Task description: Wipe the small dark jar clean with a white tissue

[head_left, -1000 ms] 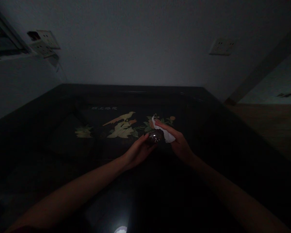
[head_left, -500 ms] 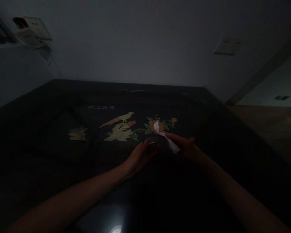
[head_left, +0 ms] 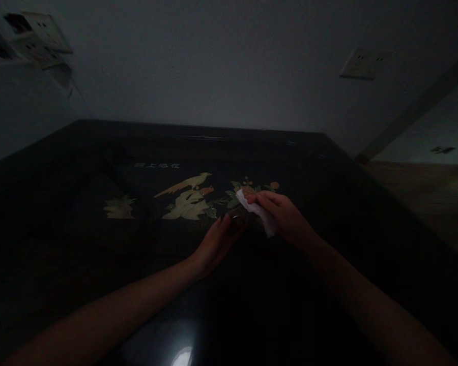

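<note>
Dim light leaves much of the scene dark. My left hand [head_left: 217, 238] is closed around a small dark glossy object [head_left: 237, 217], see-through in part, whose kind I cannot make out. Pinched in the fingers of my right hand [head_left: 280, 211] is a crumpled white tissue [head_left: 265, 216], which hangs down just right of that object. Whether the tissue touches the object is unclear. Both hands are over a shiny black tabletop [head_left: 168, 300].
Inlaid in the tabletop are a yellow bird [head_left: 193, 182], flowers and light lettering [head_left: 158, 165]. A pale wall [head_left: 198, 66] rises behind, with sockets at left [head_left: 48, 33] and right [head_left: 365, 63]. Floor [head_left: 423, 188] shows beyond the right edge.
My right hand has turned and come slightly left and up, with its fingers now pinching the tissue more plainly. My left hand stays nearly in place. The view has shifted a little.
</note>
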Demonstrator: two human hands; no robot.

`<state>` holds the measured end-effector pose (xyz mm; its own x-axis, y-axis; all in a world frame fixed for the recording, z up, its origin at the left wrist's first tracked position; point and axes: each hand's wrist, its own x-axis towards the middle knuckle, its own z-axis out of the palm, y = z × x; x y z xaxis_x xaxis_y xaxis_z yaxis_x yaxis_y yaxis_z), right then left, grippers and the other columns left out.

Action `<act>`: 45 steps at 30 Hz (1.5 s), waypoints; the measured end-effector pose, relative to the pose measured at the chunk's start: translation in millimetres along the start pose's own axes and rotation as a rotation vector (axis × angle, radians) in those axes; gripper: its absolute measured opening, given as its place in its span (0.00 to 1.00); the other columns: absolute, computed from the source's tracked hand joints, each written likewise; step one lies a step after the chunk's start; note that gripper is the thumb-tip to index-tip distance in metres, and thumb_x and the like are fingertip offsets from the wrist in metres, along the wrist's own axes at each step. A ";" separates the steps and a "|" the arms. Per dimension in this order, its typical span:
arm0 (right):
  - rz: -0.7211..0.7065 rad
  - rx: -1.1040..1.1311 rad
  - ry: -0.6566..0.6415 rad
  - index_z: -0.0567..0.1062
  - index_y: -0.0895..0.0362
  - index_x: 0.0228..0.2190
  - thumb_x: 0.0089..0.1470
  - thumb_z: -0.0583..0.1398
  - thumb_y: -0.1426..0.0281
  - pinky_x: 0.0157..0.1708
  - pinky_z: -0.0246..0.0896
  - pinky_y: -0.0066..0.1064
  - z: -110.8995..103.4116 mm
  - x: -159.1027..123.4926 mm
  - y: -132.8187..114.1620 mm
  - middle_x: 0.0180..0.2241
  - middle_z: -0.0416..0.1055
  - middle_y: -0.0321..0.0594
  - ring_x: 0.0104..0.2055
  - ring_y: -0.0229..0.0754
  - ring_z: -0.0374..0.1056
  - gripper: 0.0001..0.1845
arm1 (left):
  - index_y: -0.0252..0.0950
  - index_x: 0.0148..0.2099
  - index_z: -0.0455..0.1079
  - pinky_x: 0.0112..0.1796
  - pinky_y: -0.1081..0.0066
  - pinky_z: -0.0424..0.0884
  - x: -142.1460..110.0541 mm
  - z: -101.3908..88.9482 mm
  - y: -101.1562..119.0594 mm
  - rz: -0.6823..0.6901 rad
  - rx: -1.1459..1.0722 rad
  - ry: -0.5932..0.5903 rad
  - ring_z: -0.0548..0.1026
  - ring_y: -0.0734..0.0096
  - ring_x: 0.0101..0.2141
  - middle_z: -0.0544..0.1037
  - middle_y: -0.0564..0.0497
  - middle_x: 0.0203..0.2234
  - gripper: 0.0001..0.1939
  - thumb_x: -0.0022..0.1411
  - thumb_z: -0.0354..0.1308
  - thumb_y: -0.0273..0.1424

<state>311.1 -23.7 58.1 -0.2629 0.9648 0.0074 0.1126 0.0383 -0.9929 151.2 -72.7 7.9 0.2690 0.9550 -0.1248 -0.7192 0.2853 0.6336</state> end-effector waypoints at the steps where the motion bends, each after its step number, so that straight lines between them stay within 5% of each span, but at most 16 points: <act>1: -0.019 -0.044 0.015 0.75 0.56 0.29 0.52 0.59 0.58 0.31 0.62 0.28 2.5 1.1 1.1 0.32 0.74 0.38 0.33 0.39 0.69 0.14 | 0.35 0.45 0.73 0.57 0.60 0.57 0.2 -0.2 -0.3 0.003 0.001 0.000 0.69 0.59 0.53 0.75 0.45 0.48 0.19 0.53 0.64 0.41; 5: -0.180 -0.172 0.012 0.70 0.55 0.35 0.52 0.59 0.62 0.36 0.64 0.32 11.0 -0.8 5.3 0.38 0.72 0.41 0.41 0.43 0.69 0.11 | 0.35 0.44 0.73 0.57 0.59 0.57 0.8 -1.2 -2.3 0.019 0.006 0.004 0.69 0.58 0.52 0.76 0.46 0.47 0.19 0.52 0.65 0.40; 10: -0.420 -0.390 -0.061 0.68 0.54 0.47 0.62 0.47 0.64 0.51 0.58 0.41 20.3 -10.4 11.2 0.48 0.69 0.44 0.52 0.46 0.64 0.16 | 0.36 0.47 0.72 0.57 0.59 0.58 0.5 -3.4 -4.8 0.006 0.030 -0.029 0.67 0.58 0.54 0.75 0.46 0.48 0.21 0.54 0.64 0.40; 19: -0.342 -0.221 0.026 0.58 0.53 0.51 0.60 0.49 0.55 0.52 0.58 0.41 28.9 -10.9 19.4 0.51 0.65 0.48 0.53 0.47 0.63 0.22 | 0.36 0.49 0.70 0.54 0.59 0.62 0.2 -5.9 -5.9 -0.054 0.087 0.007 0.70 0.56 0.50 0.76 0.45 0.45 0.27 0.49 0.66 0.43; 23: -0.304 -0.085 0.119 0.58 0.52 0.48 0.55 0.56 0.55 0.49 0.61 0.40 29.1 -8.9 20.2 0.49 0.64 0.48 0.51 0.46 0.64 0.23 | 0.36 0.48 0.72 0.53 0.60 0.63 0.2 -3.2 -4.8 -0.041 0.076 -0.012 0.72 0.58 0.48 0.77 0.46 0.43 0.25 0.49 0.66 0.43; 28: -0.410 -0.286 0.269 0.67 0.52 0.35 0.53 0.59 0.59 0.45 0.62 0.39 27.7 -9.8 17.0 0.40 0.66 0.42 0.45 0.45 0.65 0.11 | 0.35 0.47 0.72 0.55 0.59 0.61 -2.1 0.9 -1.7 -0.045 0.074 -0.015 0.70 0.56 0.51 0.76 0.45 0.45 0.24 0.50 0.66 0.42; 38: -0.403 -0.419 0.074 0.69 0.56 0.42 0.62 0.47 0.65 0.42 0.62 0.37 36.5 -20.1 14.6 0.38 0.72 0.43 0.41 0.45 0.68 0.14 | 0.36 0.47 0.72 0.52 0.62 0.64 -0.3 -3.4 -6.6 -0.005 0.096 0.017 0.72 0.59 0.47 0.77 0.47 0.42 0.24 0.50 0.66 0.42; 45: -0.535 -0.593 0.055 0.65 0.55 0.48 0.61 0.49 0.66 0.53 0.57 0.45 35.5 -20.3 21.6 0.49 0.66 0.50 0.53 0.49 0.62 0.15 | 0.38 0.52 0.68 0.53 0.63 0.62 -2.2 0.9 -1.2 -0.048 0.134 0.053 0.72 0.61 0.48 0.76 0.48 0.44 0.24 0.52 0.66 0.36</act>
<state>284.8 -51.6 32.2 -0.3798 0.7873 0.4857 0.4795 0.6166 -0.6244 152.1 -75.2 8.1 0.2638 0.9446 -0.1951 -0.6133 0.3204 0.7219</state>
